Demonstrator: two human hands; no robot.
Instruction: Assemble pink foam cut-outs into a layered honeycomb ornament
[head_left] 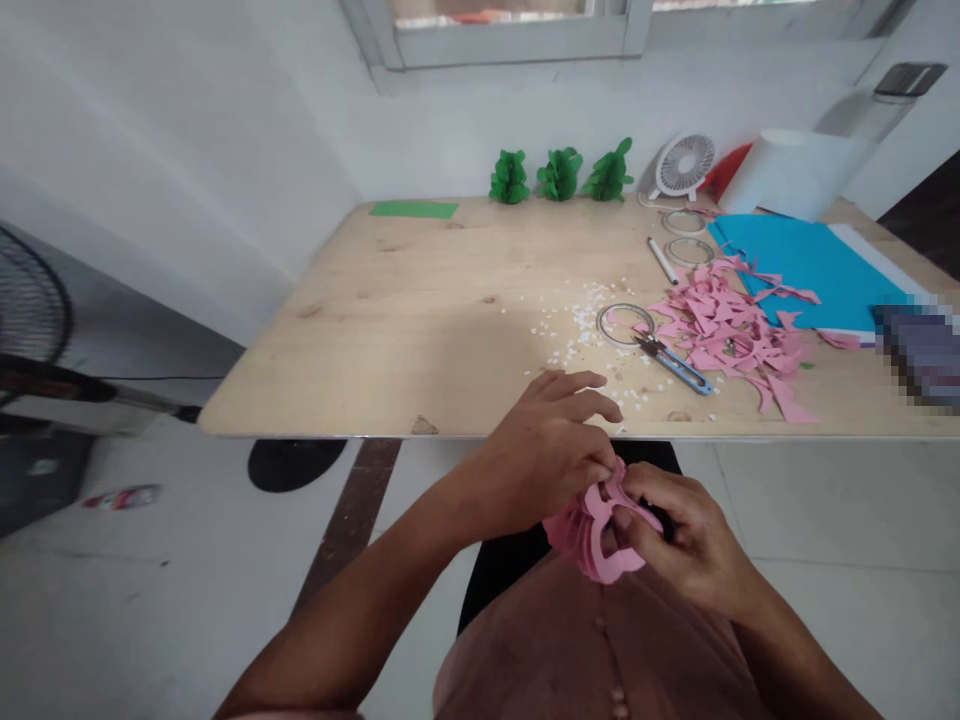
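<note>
"Where's the pink paper cutout [598, 520]?"

"Over the lap, just off the near edge of the counter [375, 330], between both hands."

"And the grip on it?"

"The left hand [551, 450] has thumb and forefinger nearly closed at its upper edge, the other fingers spread loosely. The right hand [694, 535] is closed around its side, thumb on the front layer. Something dark [658, 518] shows there too — I can't tell what."

"How would it handle?"

"Light, I'd judge, and floppy where the strips are narrow. They could crease or tear, and the layers might fan apart. I'd pinch several together at a broad part — softly, never by one thin loop."

"What's on the counter nearby?"

"Pink scraps [720, 320], with blue snips [675, 365] beside them."
</note>
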